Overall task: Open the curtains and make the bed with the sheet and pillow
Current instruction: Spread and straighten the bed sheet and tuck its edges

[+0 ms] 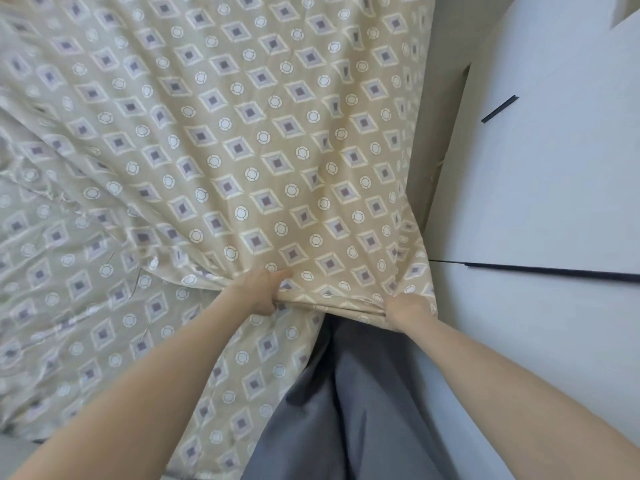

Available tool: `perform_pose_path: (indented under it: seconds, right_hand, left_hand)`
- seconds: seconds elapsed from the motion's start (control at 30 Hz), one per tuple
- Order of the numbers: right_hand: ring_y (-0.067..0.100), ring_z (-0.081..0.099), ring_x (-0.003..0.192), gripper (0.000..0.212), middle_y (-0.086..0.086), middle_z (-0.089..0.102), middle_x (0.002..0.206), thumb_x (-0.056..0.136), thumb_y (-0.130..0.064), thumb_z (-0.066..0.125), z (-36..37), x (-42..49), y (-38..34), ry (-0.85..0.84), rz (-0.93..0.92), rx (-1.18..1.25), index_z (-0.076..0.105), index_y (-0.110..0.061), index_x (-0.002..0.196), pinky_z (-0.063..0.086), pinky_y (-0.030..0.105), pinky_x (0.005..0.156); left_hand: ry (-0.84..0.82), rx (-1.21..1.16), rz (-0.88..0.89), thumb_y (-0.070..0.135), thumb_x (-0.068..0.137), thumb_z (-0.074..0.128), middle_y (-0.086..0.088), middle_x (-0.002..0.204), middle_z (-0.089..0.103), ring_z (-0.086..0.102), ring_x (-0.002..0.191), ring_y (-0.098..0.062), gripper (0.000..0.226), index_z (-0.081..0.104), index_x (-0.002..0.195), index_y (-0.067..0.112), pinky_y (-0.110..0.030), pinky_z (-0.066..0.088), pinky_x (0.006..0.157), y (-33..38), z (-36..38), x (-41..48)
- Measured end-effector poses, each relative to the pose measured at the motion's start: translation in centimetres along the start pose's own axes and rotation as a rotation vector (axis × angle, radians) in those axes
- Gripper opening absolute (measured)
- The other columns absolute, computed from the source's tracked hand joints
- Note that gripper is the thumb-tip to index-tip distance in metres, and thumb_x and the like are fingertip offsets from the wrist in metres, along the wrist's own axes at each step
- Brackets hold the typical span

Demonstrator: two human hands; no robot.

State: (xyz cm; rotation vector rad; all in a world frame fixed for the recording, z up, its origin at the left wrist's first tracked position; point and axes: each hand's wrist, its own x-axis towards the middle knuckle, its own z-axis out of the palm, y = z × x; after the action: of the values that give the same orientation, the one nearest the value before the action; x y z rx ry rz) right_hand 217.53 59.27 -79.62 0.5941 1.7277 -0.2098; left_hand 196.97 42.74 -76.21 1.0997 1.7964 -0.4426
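Both grips pinch the patterned sheet (242, 150) edge, left hand (265, 289) just beside right hand (407, 310).

Illumination is bright, even and soft; no single source can be identified. There are no hard shadows. Shallow shading sits in the folds of the sheet (242, 150) and beneath its lifted edge, above the grey trousers (363, 393). The left portion of the sheet shows pale sheen and a smeared, blurred pattern, while the centre is reasonably sharp. Straight lines of the pale cabinet (554, 185) lean and splay toward the right border, which is wide-angle distortion. The forearms (138, 375) at the bottom edge look soft and stretched.
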Motion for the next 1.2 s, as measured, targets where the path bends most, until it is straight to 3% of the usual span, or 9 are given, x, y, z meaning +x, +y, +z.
perform_pose_path:
  seconds: [0.2, 0.3, 0.4, 0.53, 0.63, 0.77, 0.87, 1.0, 1.2]
  right_hand:
    - [0.027, 0.050, 0.124, 0.062, 0.007, 0.050, 0.137, 0.094, -0.023, 0.047, 1.6, 2.1, 0.6, -0.019, -0.028, 0.071, 0.022, -0.023, 0.150, 0.044, 0.033, 0.094]
    - [0.027, 0.053, 0.119, 0.039, 0.010, 0.056, 0.129, 0.100, -0.024, 0.040, 2.4, 2.7, 1.1, 0.078, -0.066, 0.252, 0.045, -0.015, 0.137, 0.038, 0.028, 0.085]
    - [0.031, 0.052, 0.117, 0.031, 0.014, 0.055, 0.127, 0.099, -0.015, 0.040, 2.4, 2.5, 0.7, 0.183, -0.081, 0.244, 0.055, -0.008, 0.126, 0.042, 0.032, 0.092]
    - [0.029, 0.049, 0.112, 0.032, 0.012, 0.052, 0.120, 0.090, 0.002, 0.042, 1.4, 2.3, 0.9, 0.402, 0.006, 0.314, 0.055, -0.006, 0.118, 0.045, 0.034, 0.084]
    - [0.033, 0.056, 0.097, 0.026, 0.016, 0.059, 0.101, 0.081, 0.010, 0.044, -0.3, 2.0, 2.1, 0.565, 0.026, 0.516, 0.060, -0.009, 0.089, 0.038, 0.033, 0.068]
    - [0.030, 0.045, 0.072, 0.037, 0.014, 0.050, 0.069, 0.072, 0.016, 0.040, -3.0, 2.2, 4.2, 0.635, 0.048, 0.749, 0.033, -0.017, 0.056, 0.027, 0.031, 0.059]
    - [0.029, 0.043, 0.071, 0.031, 0.011, 0.051, 0.072, 0.075, 0.014, 0.040, -4.9, 2.5, 6.0, 0.674, 0.100, 0.779, 0.039, -0.015, 0.063, 0.028, 0.030, 0.058]
    - [0.033, 0.050, 0.088, 0.017, 0.011, 0.059, 0.087, 0.087, -0.003, 0.045, -7.2, 3.7, 8.6, 0.756, 0.204, 0.598, 0.053, -0.017, 0.088, 0.037, 0.034, 0.072]
    - [0.036, 0.057, 0.093, 0.020, 0.016, 0.059, 0.102, 0.085, 0.000, 0.045, -11.2, 7.3, 11.2, 0.590, 0.243, 0.737, 0.056, -0.015, 0.078, 0.039, 0.031, 0.070]
  left_hand:
    - [0.014, -0.082, -0.006, 0.006, 0.086, 0.049, -0.009, 0.119, 0.058, 0.059, 0.105, -0.029, 0.079, 0.013, 0.150, 0.035, -0.033, 0.047, 0.079, 0.5, 2.6, 0.8]
    - [0.088, -0.009, -0.022, 0.000, 0.086, 0.046, -0.004, 0.126, 0.054, 0.057, 0.110, -0.026, 0.079, 0.014, 0.148, 0.036, -0.031, 0.042, 0.080, 0.5, 3.3, 0.7]
    - [0.261, 0.162, -0.010, -0.002, 0.079, 0.053, 0.000, 0.122, 0.050, 0.050, 0.112, -0.022, 0.073, 0.027, 0.140, 0.029, -0.033, 0.042, 0.088, -0.5, 4.0, 0.7]
    - [0.498, 0.272, -0.071, 0.003, 0.064, 0.072, 0.000, 0.090, 0.059, 0.058, 0.081, -0.020, 0.045, 0.057, 0.105, 0.014, -0.030, 0.047, 0.064, -1.9, 3.0, 0.8]
    - [0.507, 0.249, -0.111, 0.010, 0.078, 0.063, -0.004, 0.098, 0.056, 0.056, 0.088, -0.023, 0.023, 0.057, 0.099, 0.013, -0.031, 0.046, 0.067, -2.9, 0.9, 0.8]
    - [0.567, 0.078, -0.145, 0.004, 0.091, 0.044, -0.008, 0.103, 0.057, 0.056, 0.094, -0.030, 0.020, 0.048, 0.109, 0.010, -0.034, 0.038, 0.072, -3.5, -3.1, 0.9]
    - [0.709, -0.073, -0.127, 0.003, 0.093, 0.039, -0.014, 0.094, 0.061, 0.055, 0.084, -0.033, 0.014, 0.050, 0.102, 0.005, -0.032, 0.026, 0.068, -3.8, -6.6, 1.6]
    - [0.747, -0.096, -0.138, 0.009, 0.097, 0.040, -0.011, 0.107, 0.059, 0.051, 0.101, -0.032, 0.021, 0.057, 0.109, 0.009, -0.038, 0.034, 0.084, -4.1, -11.1, 4.7]
    - [0.616, 0.034, -0.135, 0.040, 0.099, 0.038, -0.011, 0.115, 0.049, 0.042, 0.112, -0.030, 0.036, 0.052, 0.113, 0.009, -0.039, 0.029, 0.095, -2.9, -17.0, 9.7]
